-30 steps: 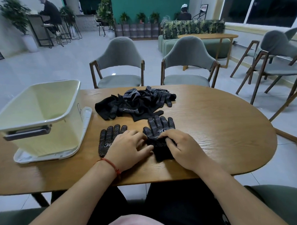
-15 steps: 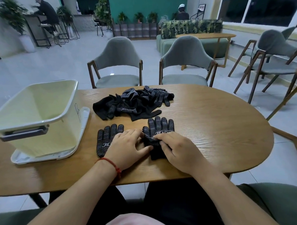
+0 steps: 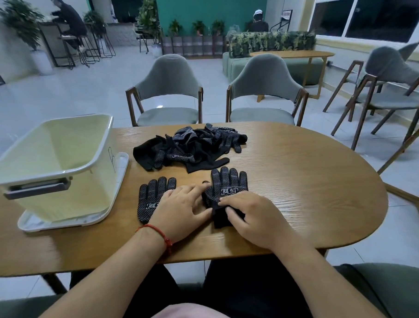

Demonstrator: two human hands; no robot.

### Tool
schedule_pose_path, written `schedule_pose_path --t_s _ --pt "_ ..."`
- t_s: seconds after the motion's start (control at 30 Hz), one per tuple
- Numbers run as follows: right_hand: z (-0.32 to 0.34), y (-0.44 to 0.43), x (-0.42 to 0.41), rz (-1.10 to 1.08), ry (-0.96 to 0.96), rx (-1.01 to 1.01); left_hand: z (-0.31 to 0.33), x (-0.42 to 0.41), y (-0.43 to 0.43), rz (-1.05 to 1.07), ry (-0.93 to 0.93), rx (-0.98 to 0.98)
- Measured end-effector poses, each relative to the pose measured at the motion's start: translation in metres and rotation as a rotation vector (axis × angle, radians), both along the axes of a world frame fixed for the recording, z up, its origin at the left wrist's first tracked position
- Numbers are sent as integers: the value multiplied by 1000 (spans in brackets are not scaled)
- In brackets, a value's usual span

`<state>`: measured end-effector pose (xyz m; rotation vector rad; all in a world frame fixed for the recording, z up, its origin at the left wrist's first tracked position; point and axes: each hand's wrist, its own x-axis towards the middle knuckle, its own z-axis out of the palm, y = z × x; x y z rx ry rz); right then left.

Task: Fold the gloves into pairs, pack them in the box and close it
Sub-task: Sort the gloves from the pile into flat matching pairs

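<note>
R hand [image 3: 250,220]: fingers curled, thumb and fingertips pinching the black cuff of the near-right glove [image 3: 229,188]. The cuff edge is bunched and lifted a bit under my grip. The rest of that glove lies flat, dotted palm up w/ white printed logo showing, fingers pointing away from me.

L hand [image 3: 181,208]: fingers straight and spread, palm down, gripping nothing. It lies over the cuff end of the near-left glove [image 3: 151,199], and its fingertips reach across to the thumb side of the near-right glove. Can't tell if they press it or just touch. Near-left glove is also flat, dots up, fingers away from me, just beside the other one. Red string bracelet [image 3: 159,233] on my L wrist.

Farther out, approx. table centre: glove pile [image 3: 188,147], black, tangled, some dotted sides up, apart from the two near gloves.

Far L: box [image 3: 59,160], pale yellow plastic, white rim, grey handle facing me, open top, nothing visible inside. It stands on its white lid [image 3: 74,221], which lies flat on the table.

All on an oval wooden table [image 3: 301,191]. Two grey chairs [image 3: 167,88] across from me.
</note>
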<state>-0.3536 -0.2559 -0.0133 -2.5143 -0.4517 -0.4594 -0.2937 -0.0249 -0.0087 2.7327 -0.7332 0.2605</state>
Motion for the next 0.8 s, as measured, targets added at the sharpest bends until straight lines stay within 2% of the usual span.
schedule_pose_path --t_s 0.43,0.63,0.8 --pt "1 0 -3 -9 -73 24 -2 2 2 -4 11 -18" --pt "9 0 -6 3 -48 -18 0 0 3 -120 13 -51" --pt "14 -2 0 -33 23 141 -3 2 5 -161 -8 -63"
